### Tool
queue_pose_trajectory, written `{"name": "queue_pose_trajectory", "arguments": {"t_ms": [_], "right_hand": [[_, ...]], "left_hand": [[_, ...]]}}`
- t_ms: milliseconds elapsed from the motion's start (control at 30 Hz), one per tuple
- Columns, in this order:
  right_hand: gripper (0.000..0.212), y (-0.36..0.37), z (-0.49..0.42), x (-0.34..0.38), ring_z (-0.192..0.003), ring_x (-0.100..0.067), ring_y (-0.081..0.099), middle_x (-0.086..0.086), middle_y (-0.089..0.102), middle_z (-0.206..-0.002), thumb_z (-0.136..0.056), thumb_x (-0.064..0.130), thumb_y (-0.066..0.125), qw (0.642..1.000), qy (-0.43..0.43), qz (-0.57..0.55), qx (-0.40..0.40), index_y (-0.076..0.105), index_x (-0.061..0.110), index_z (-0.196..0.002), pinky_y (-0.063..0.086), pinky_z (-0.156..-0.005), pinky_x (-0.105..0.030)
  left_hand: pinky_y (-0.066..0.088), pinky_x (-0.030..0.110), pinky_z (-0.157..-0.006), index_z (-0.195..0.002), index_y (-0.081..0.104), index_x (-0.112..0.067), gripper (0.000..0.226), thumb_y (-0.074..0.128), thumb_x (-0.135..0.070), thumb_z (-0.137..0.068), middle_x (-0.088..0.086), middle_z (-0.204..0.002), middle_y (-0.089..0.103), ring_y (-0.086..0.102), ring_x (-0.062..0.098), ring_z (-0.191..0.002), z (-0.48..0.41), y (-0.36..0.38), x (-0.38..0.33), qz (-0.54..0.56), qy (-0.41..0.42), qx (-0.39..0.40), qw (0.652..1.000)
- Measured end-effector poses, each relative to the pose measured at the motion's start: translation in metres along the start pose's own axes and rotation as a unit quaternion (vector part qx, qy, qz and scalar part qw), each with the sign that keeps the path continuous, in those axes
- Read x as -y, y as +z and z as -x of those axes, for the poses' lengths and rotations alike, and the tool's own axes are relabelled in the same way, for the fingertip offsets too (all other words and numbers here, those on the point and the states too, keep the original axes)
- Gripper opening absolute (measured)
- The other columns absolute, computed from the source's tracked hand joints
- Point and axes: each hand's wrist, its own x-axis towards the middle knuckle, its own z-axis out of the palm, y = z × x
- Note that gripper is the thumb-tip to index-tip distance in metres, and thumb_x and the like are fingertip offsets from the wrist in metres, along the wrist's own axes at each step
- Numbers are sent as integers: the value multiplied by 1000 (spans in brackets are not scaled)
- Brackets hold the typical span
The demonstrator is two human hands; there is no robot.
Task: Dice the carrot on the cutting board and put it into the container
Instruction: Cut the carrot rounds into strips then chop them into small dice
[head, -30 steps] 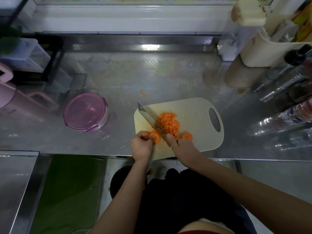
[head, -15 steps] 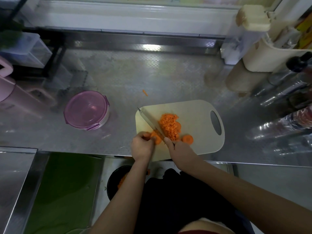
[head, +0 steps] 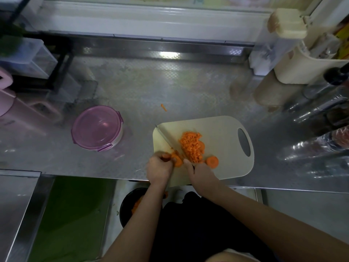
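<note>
Nearest the camera, below the counter edge and under the left forearm, a black bowl holds some orange scraps. Just beyond it both hands work at the near edge of the cutting board.

The left hand is curled, its fingertips pinching a carrot piece against the board. The right hand is closed round the handle of the knife, which the hand mostly hides. One finger reaches forward toward the blade.

The blade runs away from the right hand, slanting past the left hand's fingertips to the board's far left corner, and meets the carrot piece right beside those fingertips. A second ago the flat of the blade showed broad. Now it shows only as a thin line, as it did half a second ago. Neither hand has shifted its hold since then.

Just ahead of the right hand lies the heap of diced carrot, and to that hand's right a round carrot slice lies flat. Both are in the same places on the board as before.

Well to the left of the left hand, the container sits on the steel counter with its purple lid on, unmoved. Farther ahead of the hands, past the board, a stray carrot sliver lies on the counter where it lay earlier.
</note>
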Motion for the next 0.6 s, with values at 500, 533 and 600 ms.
{"name": "queue_pose_trajectory", "arguments": {"t_ms": [500, 533, 600], "right_hand": [[55, -23, -12, -8, -84, -21, 46, -12, 50, -89, -88, 62, 29, 995, 79, -58, 36, 47, 10, -83, 34, -74, -29], [55, -22, -11, -8, -83, -21, 47, -12, 51, -88, -88, 62, 30, 995, 75, -64, 30, 47, 10, -82, 35, -74, -29], [58, -20, -9, -10, -80, -22, 48, -12, 52, -86, -89, 61, 32, 995, 67, -70, 27, 51, 7, -87, 36, -73, -29]], "left_hand": [[47, 30, -79, -77, 60, -21, 14, 74, -20, -76, -5, -80, 61, 61, 20, -89, 3, -1, -3, -11, 7, 7, 1000], [47, 30, -79, -79, 60, -20, 13, 74, -21, -77, -5, -82, 61, 61, 19, -89, 4, -1, -3, -12, 5, 7, 1000], [47, 30, -79, -79, 61, -20, 13, 74, -21, -77, -5, -82, 61, 61, 19, -90, 5, -1, -3, -9, 5, 7, 1000]]}}
